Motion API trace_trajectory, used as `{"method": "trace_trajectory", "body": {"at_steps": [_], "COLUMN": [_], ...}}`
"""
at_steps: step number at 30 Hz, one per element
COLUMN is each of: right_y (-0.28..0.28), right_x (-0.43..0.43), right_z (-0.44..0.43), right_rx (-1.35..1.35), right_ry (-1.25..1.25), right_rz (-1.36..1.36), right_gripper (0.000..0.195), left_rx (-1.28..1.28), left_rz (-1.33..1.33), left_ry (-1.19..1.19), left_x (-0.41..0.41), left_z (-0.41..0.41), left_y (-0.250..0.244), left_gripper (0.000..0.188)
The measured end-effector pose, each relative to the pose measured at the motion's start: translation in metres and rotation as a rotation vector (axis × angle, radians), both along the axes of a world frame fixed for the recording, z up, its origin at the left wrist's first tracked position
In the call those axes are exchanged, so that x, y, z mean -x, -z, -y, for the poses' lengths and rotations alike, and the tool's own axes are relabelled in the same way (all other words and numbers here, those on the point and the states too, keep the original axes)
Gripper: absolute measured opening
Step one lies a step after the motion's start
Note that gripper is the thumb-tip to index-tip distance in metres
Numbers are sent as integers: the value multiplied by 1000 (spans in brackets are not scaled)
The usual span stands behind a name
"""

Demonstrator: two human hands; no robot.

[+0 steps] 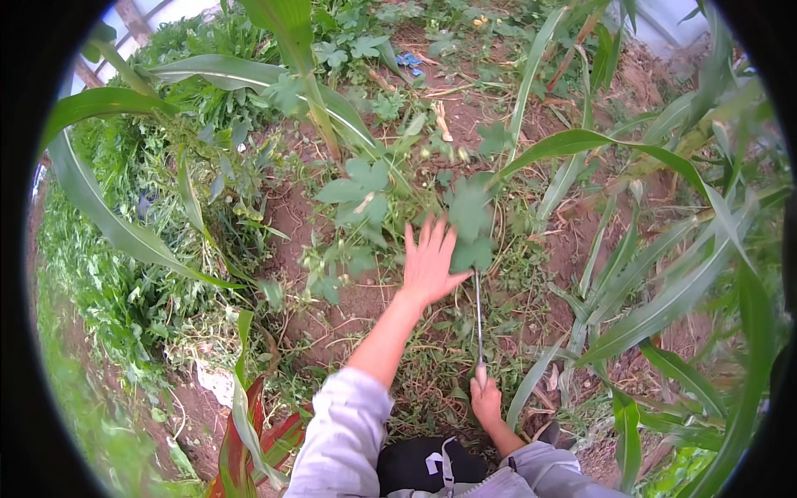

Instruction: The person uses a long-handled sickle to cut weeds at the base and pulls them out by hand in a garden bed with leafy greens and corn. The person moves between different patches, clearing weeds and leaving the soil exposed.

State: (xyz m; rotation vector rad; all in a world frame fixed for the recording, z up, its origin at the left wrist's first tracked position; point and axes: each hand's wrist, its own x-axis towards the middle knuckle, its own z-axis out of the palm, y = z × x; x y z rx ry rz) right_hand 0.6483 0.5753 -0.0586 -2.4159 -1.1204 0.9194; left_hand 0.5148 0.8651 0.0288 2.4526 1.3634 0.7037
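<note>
My left hand (428, 264) reaches forward over low weeds, palm down with fingers spread, and holds nothing. Broad lobed leaves (470, 215) of a leafy plant stand just beyond and beside it. In my right hand (486, 400), near my body, is the handle of a long thin metal-shafted tool (479, 317). The shaft points away from me, and its far end is hidden under the lobed leaves, so its kind cannot be told. Cut or pulled weeds (429, 361) and stems cover the soil below both hands.
Tall maize plants with long arching leaves (654, 311) crowd the right side; another maize stalk (320, 118) rises ahead. Dense leafy greens (118, 292) fill the left. Red-tinged leaves (255, 429) stand by my left arm. A blue scrap (409, 60) lies farther off on the soil.
</note>
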Motion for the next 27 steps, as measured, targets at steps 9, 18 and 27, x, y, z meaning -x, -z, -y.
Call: {"method": "trace_trajectory", "body": {"at_steps": [9, 18, 27], "right_y": [-71, -134, -48], "right_x": [37, 68, 31], "right_z": [-42, -137, -115], "right_rx": [-320, -706, -152], "right_ry": [0, -62, -613], "right_rz": [-495, -622, 32], "right_gripper": [20, 27, 54], "left_rx": [357, 523, 673], "left_rz": [-181, 270, 79], "left_ry": [-271, -271, -111], "left_x": [53, 69, 75], "left_z": [80, 181, 227], "left_y": [100, 92, 139], "left_gripper": [39, 30, 25]}}
